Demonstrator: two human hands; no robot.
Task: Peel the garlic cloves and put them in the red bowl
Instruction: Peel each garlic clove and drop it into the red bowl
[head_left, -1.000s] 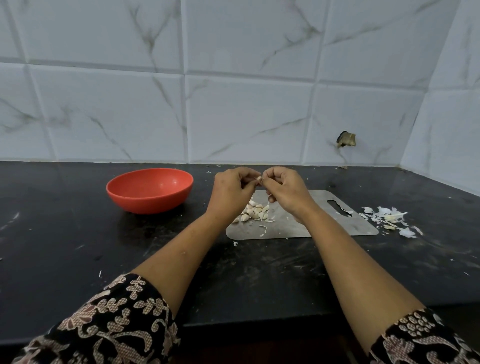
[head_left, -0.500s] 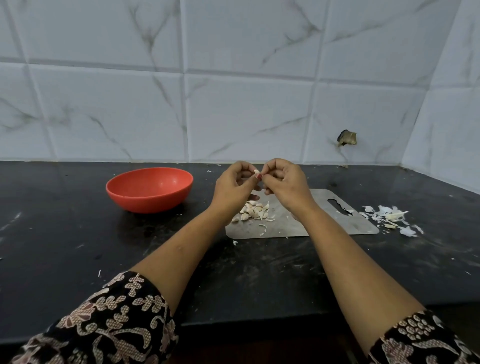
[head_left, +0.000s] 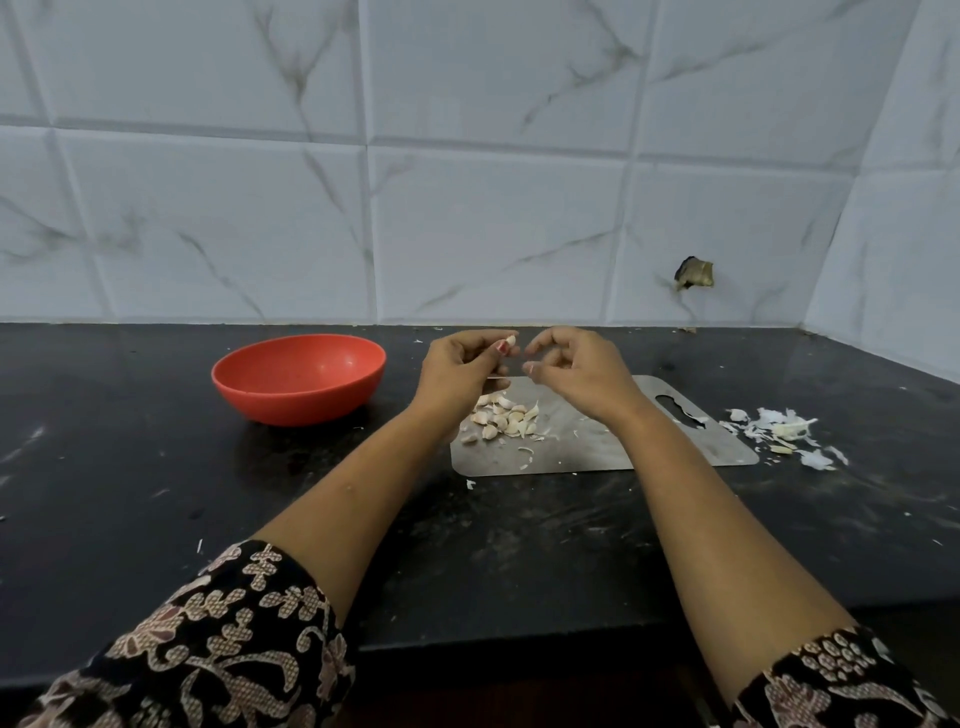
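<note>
My left hand (head_left: 457, 376) pinches a small pale garlic clove (head_left: 510, 341) at its fingertips, raised above the back of the steel cutting board (head_left: 582, 449). My right hand (head_left: 584, 374) hovers a little to the right of the clove, not touching it, its fingers loosely curled with nothing visible between them. A pile of several garlic cloves (head_left: 501, 415) lies on the left part of the board, below my hands. The red bowl (head_left: 291, 402) stands on the black counter to the left of my left hand; I see nothing inside it.
A heap of white garlic skins (head_left: 779, 431) lies on the counter right of the board. Small skin scraps dot the board and the black counter (head_left: 156, 467). A tiled wall runs along the back and the right side.
My hands have drawn apart: the right hand let go of the clove and moved right, while the left hand keeps the clove.
</note>
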